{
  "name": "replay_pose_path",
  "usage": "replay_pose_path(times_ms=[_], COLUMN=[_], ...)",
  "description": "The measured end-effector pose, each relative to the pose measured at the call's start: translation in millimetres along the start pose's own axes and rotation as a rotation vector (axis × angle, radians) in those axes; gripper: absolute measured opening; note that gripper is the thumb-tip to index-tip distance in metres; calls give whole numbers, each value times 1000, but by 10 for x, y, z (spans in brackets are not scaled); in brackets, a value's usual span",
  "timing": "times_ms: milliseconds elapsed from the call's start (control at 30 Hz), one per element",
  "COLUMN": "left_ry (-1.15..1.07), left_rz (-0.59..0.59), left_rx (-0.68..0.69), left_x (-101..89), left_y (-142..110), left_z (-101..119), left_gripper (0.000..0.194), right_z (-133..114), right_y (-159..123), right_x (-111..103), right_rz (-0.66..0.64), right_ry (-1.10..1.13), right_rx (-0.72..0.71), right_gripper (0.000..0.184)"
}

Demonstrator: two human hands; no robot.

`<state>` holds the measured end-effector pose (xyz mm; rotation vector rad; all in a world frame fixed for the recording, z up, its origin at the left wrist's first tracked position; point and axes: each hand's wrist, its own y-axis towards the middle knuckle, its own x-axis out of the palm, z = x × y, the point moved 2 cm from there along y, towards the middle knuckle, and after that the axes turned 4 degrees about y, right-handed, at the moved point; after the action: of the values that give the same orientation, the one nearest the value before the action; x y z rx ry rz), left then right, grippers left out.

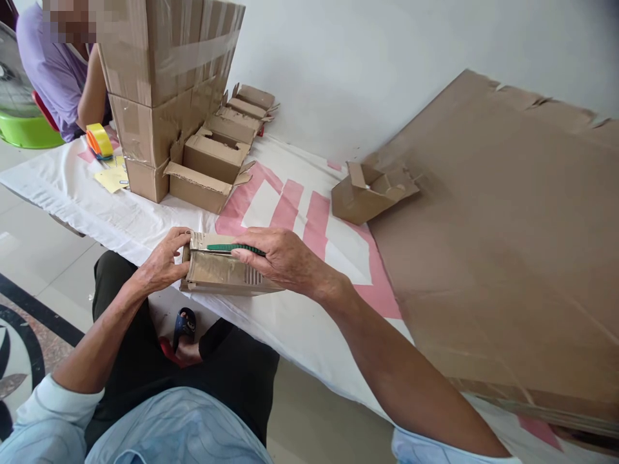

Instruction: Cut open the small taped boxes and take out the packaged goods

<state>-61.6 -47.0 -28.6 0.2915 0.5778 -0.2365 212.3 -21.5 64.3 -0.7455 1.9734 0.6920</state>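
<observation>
A small taped cardboard box (217,269) lies on its side at the table's front edge, before me. My left hand (167,261) grips its left end, thumb and fingers bent around the corner. In my right hand (278,258) is a green-handled knife (225,247), its ribbed handle under my fingers. Its thin dark blade lies along the seam on top of the box, pointing left. The lower part of my right hand rests over the box's right end. How deep the blade sits in the seam I cannot tell.
Tall stacked boxes (159,96) and a row of opened boxes (207,161) stand at the back left. Another opened box (360,196) leans near large flat cardboard sheets (498,258) on the right. Tape rolls (99,140) lie left, near a seated person (53,71).
</observation>
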Motion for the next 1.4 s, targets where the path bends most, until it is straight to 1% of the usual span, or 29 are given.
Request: replay_pose_path(times_ms=[167,333,433,567,733,800,900,1000,1067,1133,1267,1300,1400], left_ry=[14,30,27,35,49,46,40,20,0,-28,-130,-158,-216], left_rz=[-5,-12,-27,-34,-23,-17,-35,-69,-80,-74,-15,-5,-18], left_rx=[9,27,41,73,80,74,62,37,10,-17,-45,-48,-50], left_x=[-14,-31,-31,-28,-27,-33,-42,-43,-33,-11,51,65,91], left_y=[-8,-21,-8,19,7,-10,-33,-43,-42,-38,-31,-31,-36], left_z=[21,22,29,52,57,53,54,59,56,45,20,18,22], left_gripper=[41,43,44,43,44,42,39,42,43,40,17,14,18], right_z=[-105,-109,-33,62,64,57,61,67,54,29,-23,-30,-36], right_y=[86,96,17,-136,-280,-329,-400,-461,-492,-514,-548,-553,-554], right_x=[-30,-20,-13,-22,-68,-105,-179,-245,-261,-251,-205,-195,-181], right_rz=[-36,-93,-96,-63,-28,-9,58,145,175,175,175,179,178], right_ry=[-228,-306,-318,-341,-370,-353,-259,-149,-96,-47,24,32,48], right_rx=[-27,-35,-29,-40,-34,-24,-18,11,34,50,62,63,64], right_gripper=[31,34,34,34,32,32,34,35,35,35,37,37,36])
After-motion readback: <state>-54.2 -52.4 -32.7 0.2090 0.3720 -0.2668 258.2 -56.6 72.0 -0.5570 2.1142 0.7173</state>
